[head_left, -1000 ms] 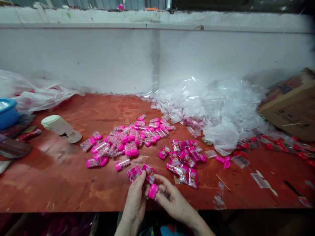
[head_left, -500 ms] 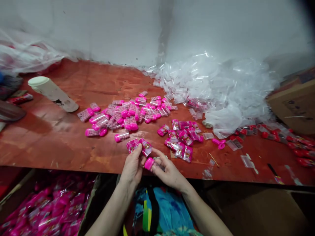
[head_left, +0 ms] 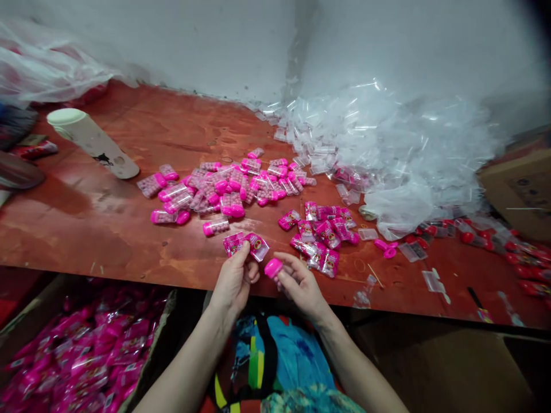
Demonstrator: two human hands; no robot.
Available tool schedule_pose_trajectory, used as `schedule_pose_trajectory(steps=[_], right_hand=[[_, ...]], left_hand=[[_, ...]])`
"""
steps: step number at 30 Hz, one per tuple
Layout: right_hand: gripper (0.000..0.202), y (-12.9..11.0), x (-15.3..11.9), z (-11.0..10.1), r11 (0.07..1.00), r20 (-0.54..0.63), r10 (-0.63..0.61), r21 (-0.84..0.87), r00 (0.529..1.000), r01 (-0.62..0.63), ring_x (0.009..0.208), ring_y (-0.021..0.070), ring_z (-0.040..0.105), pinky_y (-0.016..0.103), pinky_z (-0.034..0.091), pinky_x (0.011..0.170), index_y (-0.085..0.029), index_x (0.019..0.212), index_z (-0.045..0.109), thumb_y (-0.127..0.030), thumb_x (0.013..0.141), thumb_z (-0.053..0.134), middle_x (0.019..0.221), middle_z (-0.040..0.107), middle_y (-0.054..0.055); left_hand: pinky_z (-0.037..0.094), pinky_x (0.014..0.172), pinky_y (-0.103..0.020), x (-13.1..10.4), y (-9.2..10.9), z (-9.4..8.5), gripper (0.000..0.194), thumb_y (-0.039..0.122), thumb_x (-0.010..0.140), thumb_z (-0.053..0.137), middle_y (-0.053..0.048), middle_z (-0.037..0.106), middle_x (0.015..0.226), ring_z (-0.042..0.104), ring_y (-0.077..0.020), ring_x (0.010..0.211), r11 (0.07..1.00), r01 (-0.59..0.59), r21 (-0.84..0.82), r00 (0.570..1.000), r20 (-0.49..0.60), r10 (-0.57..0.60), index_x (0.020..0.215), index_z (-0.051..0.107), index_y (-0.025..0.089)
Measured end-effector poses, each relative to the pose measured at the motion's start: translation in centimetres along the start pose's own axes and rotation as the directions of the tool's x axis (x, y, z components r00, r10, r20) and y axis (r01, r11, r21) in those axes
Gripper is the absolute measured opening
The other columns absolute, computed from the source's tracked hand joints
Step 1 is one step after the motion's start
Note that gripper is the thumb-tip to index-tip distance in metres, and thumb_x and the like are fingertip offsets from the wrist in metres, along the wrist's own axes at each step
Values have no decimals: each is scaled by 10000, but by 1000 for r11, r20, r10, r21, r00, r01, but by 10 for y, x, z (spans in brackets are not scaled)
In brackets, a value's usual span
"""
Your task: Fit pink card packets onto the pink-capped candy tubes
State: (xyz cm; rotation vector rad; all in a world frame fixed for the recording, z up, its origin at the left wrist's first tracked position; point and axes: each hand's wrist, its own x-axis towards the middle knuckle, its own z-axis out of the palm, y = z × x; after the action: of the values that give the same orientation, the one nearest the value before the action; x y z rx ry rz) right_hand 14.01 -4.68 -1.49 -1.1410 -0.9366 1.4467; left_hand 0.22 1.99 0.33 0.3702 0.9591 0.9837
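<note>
My left hand (head_left: 235,281) pinches a pink printed plastic wrapper (head_left: 258,246) between thumb and fingers, just past the table's front edge. A second bit of pink wrapper shows left of the thumb; whether it is a separate piece I cannot tell. In my right hand (head_left: 305,289) is a small candy bottle with a pink cap (head_left: 272,268); its cap points left toward the wrapper and the fingers hide most of its body. Cap and wrapper are apart. Beyond the hands lies a pile of clear candy bottles (head_left: 232,186) with pink caps. Several wrapped bottles (head_left: 325,235) lie to the right.
On the reddish table (head_left: 181,252) a white tumbler (head_left: 97,146) stands at left. Clear plastic sleeves (head_left: 387,143) heap against the wall. A cardboard box (head_left: 523,186) and red-capped pieces (head_left: 534,269) are at right. Below left, a carton (head_left: 166,324) holds pink packets.
My right hand has drawn the candy bottle slightly right and up, leaving a gap between the hands. The left hand still grips the wrapper. The whole view has shifted a little.
</note>
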Motion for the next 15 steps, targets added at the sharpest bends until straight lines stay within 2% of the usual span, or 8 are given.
schedule_pose_trajectory(steps=[3,7,11,15], right_hand=[[410,0,2,0,997,-148,-68,-46,987,62,675,119,526,242,441,609,-236,1267,515,-399,897,580,875,608,23],[389,-2,2,5,976,-249,-154,-191,956,108,755,141,550,276,470,694,-222,1268,509,-370,912,556,984,612,56],[396,1,-2,7,943,-220,-201,-309,955,128,795,152,574,276,483,705,-225,1296,492,-338,920,542,1057,623,68],[416,6,-6,6,914,-138,-206,-381,969,140,673,124,551,241,462,613,-236,1323,471,-308,920,544,897,633,24]], left_hand=[[238,360,-179,-1,-2,2,330,413,721,759,69,467,466,308,-31,341,1000,3,-20,1000,-3,-3,684,560,153],[246,363,-182,-4,-5,5,324,421,738,742,62,484,479,314,-32,345,1000,12,-8,1000,10,-12,695,566,153],[245,368,-185,-7,-8,7,358,475,749,717,72,416,401,310,-46,343,999,28,32,999,14,-29,666,565,162],[255,380,-188,-9,-11,6,384,497,761,695,69,403,376,316,-54,347,995,31,91,999,21,-33,634,543,168]])
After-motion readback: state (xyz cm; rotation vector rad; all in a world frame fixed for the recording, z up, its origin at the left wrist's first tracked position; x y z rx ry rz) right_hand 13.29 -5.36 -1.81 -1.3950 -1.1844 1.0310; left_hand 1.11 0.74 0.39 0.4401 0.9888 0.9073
